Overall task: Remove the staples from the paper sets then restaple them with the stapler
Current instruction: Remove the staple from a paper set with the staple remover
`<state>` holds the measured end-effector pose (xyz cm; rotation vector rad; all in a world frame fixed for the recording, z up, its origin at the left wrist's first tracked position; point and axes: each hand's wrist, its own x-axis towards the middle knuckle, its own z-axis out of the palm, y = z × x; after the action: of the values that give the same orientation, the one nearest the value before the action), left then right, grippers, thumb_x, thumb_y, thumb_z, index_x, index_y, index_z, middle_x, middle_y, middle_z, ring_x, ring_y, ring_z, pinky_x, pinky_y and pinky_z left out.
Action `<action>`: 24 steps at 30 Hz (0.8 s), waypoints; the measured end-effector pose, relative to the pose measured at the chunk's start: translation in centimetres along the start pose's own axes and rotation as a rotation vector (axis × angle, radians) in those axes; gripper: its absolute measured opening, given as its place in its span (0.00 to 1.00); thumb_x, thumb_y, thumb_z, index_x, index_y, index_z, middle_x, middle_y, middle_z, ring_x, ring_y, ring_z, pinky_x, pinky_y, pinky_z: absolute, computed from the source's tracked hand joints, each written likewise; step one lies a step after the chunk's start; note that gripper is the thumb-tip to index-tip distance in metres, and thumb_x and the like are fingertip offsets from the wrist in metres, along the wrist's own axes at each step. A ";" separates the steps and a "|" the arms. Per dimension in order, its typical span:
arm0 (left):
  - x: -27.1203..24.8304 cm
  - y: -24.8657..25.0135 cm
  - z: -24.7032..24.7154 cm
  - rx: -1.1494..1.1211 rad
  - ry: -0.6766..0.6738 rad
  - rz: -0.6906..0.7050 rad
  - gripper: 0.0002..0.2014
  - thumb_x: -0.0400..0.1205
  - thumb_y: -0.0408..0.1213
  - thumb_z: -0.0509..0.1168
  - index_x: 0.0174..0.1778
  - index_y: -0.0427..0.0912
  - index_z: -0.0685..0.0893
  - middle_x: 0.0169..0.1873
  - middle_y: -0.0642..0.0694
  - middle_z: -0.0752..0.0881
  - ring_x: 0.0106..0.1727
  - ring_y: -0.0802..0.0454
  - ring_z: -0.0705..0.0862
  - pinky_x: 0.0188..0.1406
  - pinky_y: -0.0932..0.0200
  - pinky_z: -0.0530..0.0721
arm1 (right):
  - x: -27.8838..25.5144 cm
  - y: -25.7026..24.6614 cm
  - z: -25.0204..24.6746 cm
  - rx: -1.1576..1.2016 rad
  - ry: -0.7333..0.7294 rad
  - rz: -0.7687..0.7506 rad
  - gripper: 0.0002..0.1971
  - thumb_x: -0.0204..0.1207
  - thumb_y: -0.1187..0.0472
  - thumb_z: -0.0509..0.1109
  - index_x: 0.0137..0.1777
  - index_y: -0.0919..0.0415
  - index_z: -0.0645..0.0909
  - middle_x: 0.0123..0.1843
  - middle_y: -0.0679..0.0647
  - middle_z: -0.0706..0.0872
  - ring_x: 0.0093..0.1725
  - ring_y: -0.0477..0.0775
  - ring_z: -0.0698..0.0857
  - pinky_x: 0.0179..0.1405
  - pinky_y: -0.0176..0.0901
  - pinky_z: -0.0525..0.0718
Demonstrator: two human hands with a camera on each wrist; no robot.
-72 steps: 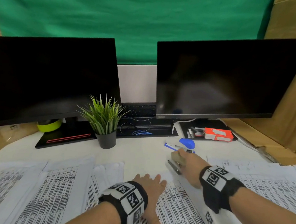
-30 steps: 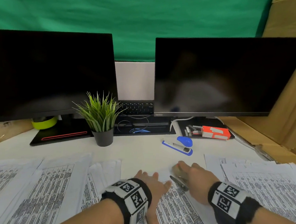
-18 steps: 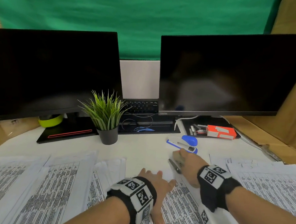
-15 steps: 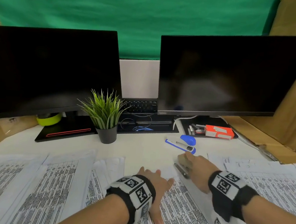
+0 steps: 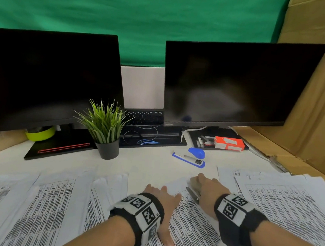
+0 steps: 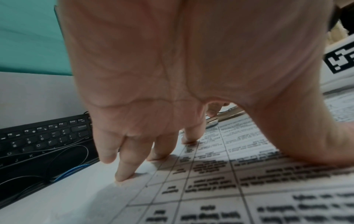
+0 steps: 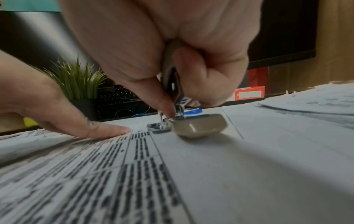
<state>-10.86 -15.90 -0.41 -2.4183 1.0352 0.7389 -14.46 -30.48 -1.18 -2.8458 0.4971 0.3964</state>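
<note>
While the counter [image 5: 154,166] lies crowded with printed sheets, risks run from big to small. Paper set [image 5: 192,230] sits front and centre, pinned flat by left hand [image 5: 163,201], fingers straight, holding nothing. If that press slackens, the top corner may lift and tear. Right hand [image 5: 208,191] has its grip curled tight round a tan, metal-jawed tool, likely the staple remover [image 7: 199,126], tip at the sheet's top corner; angled wrongly, it could rip paper. Blue stapler [image 5: 191,157] waits just beyond. Staple itself too small to make out; it might fly loose.
</note>
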 end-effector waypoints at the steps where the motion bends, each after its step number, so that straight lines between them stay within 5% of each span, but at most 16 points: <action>1: 0.0 0.1 0.0 -0.003 -0.003 0.000 0.59 0.70 0.63 0.75 0.85 0.51 0.41 0.82 0.32 0.54 0.81 0.30 0.60 0.81 0.32 0.52 | 0.1 -0.2 0.1 -0.008 -0.005 0.006 0.33 0.77 0.69 0.62 0.79 0.56 0.52 0.70 0.60 0.70 0.66 0.59 0.77 0.58 0.45 0.77; 11: 0.2 0.4 -0.2 -0.015 -0.036 -0.035 0.61 0.71 0.63 0.73 0.84 0.53 0.32 0.84 0.32 0.43 0.83 0.30 0.52 0.82 0.35 0.45 | 1.6 -0.6 0.9 0.042 0.040 0.045 0.36 0.77 0.65 0.65 0.81 0.57 0.50 0.69 0.61 0.70 0.65 0.60 0.80 0.60 0.47 0.79; 17: 0.5 0.4 -0.2 0.013 -0.029 -0.026 0.62 0.70 0.65 0.72 0.84 0.52 0.32 0.83 0.30 0.47 0.81 0.28 0.57 0.82 0.34 0.47 | 3.7 -1.1 0.5 0.058 0.068 0.003 0.34 0.80 0.65 0.62 0.82 0.55 0.49 0.73 0.62 0.68 0.65 0.61 0.80 0.62 0.49 0.78; 24: 0.5 0.4 -0.2 -0.026 -0.014 -0.036 0.61 0.70 0.63 0.75 0.85 0.54 0.36 0.83 0.32 0.50 0.82 0.29 0.57 0.81 0.31 0.47 | 4.9 0.4 -1.3 0.032 -0.007 -0.104 0.29 0.78 0.66 0.59 0.79 0.60 0.57 0.70 0.57 0.74 0.52 0.56 0.78 0.51 0.42 0.75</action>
<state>-10.83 -16.48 -0.63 -2.4430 0.9803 0.7608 -9.83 -32.67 -1.50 -2.8233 0.3493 0.3752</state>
